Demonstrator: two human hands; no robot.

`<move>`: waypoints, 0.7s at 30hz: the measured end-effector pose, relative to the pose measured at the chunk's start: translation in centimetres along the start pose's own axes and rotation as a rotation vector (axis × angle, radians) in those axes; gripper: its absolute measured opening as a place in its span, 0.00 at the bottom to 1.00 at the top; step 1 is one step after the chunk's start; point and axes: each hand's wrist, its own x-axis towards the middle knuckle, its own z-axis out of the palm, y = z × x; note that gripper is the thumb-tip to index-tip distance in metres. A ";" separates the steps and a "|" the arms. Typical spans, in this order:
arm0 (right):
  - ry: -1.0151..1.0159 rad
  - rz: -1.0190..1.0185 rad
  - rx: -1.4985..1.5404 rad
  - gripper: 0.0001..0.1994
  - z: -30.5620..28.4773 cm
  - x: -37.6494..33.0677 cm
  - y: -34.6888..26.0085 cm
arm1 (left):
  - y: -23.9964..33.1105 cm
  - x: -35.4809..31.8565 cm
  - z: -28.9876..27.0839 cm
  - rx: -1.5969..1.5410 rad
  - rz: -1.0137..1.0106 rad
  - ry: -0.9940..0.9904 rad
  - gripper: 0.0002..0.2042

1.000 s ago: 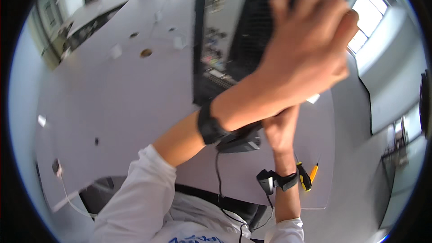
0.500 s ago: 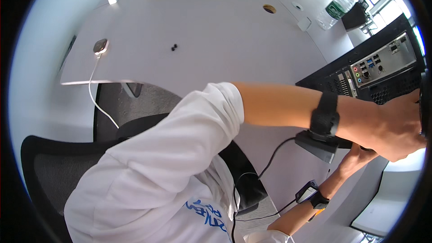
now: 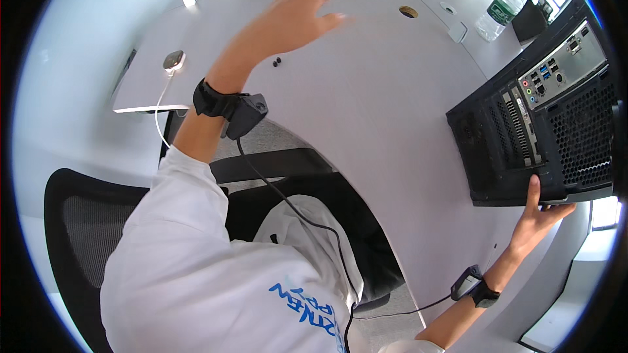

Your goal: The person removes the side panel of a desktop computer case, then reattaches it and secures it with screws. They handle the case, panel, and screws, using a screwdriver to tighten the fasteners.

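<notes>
Computer tower (image 3: pixel 544 109) against right hand (image 3: pixel 533 223)

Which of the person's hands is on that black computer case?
The right hand, touching the lower edge of the case; the left hand is well apart from it.

Computer case (image 3: pixel 540 114) at right, bottle (image 3: pixel 502 11) behind, probably screws (image 3: pixel 275 64) on table (image 3: pixel 373 91)
</notes>
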 end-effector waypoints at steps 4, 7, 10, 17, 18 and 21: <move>-0.048 -0.005 0.027 0.45 -0.7 -0.3 1.1 | -5.8 -4.0 0.5 0.135 -0.439 -0.272 0.24; -0.069 -0.056 0.053 0.46 -1.2 0.0 0.9 | -8.1 -5.6 1.8 0.128 -0.549 -0.356 0.26; -0.060 -0.047 0.133 0.44 -1.4 -0.1 0.1 | -9.1 -6.9 2.9 0.059 -0.639 -0.385 0.26; 0.023 0.080 0.298 0.50 -1.2 -0.7 -0.6 | -10.8 -8.7 5.3 -0.040 -0.567 -0.283 0.15; -0.012 0.055 0.331 0.51 -1.3 -0.8 -0.6 | -10.8 -8.8 5.7 0.006 -0.454 -0.262 0.11; -0.069 0.021 0.361 0.55 -1.4 -0.9 -0.7 | -10.5 -8.5 6.1 -0.055 -0.506 -0.222 0.08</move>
